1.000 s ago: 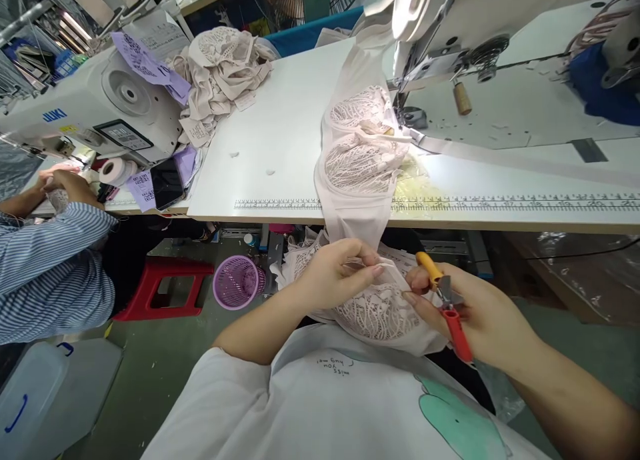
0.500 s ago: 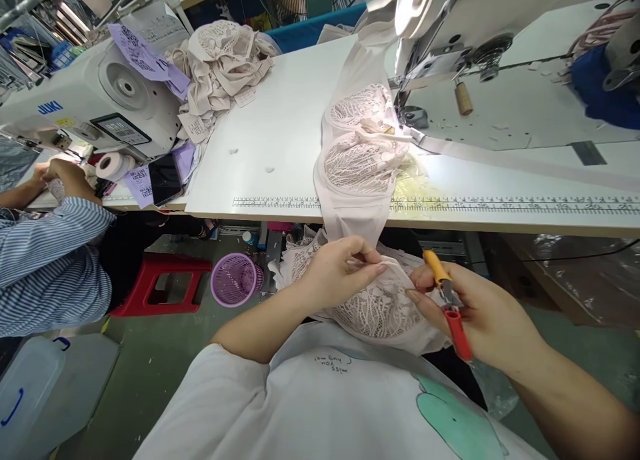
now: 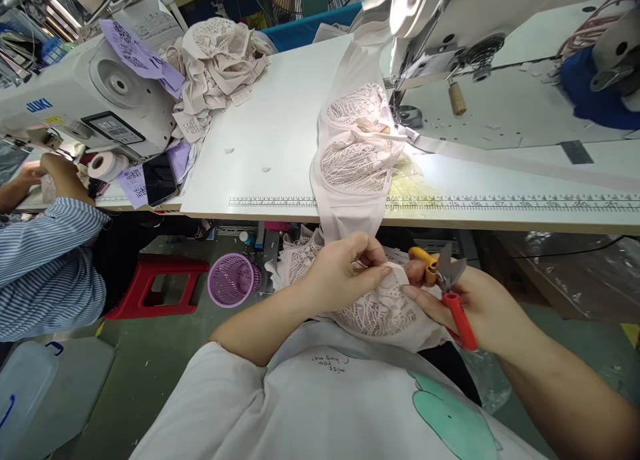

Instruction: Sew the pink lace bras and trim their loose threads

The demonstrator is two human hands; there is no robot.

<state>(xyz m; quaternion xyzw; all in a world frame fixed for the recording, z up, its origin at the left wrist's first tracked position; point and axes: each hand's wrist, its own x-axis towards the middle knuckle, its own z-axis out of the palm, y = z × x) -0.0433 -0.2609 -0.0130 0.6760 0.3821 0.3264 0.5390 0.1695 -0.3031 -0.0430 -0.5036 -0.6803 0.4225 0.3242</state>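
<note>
Pale pink lace garments (image 3: 375, 310) lie across my lap. My left hand (image 3: 347, 267) pinches the edge of a pale strip of this fabric between thumb and fingers. Close by on the right, my right hand (image 3: 450, 300) holds the other end of the strip with thumb and fingertip. Small thread snips (image 3: 453, 293) with one yellow and one red handle rest in that same hand, blades apart and pointing up. Another lace bra piece (image 3: 357, 153) is on the white table, its top by the sewing machine needle area and its lower band hanging over the edge.
The white table (image 3: 265, 140) has a ruler strip along its front edge. A fabric pile (image 3: 215, 60) and another sewing machine (image 3: 100, 100) are at left, where a person in a striped sleeve (image 3: 75, 227) works. Below are a purple basket (image 3: 233, 280) and red stool (image 3: 155, 287).
The snips have turned in my right hand, and their blades now show spread apart. My hands have come slightly closer together, with the strip between them shorter. The view has shifted a little.
</note>
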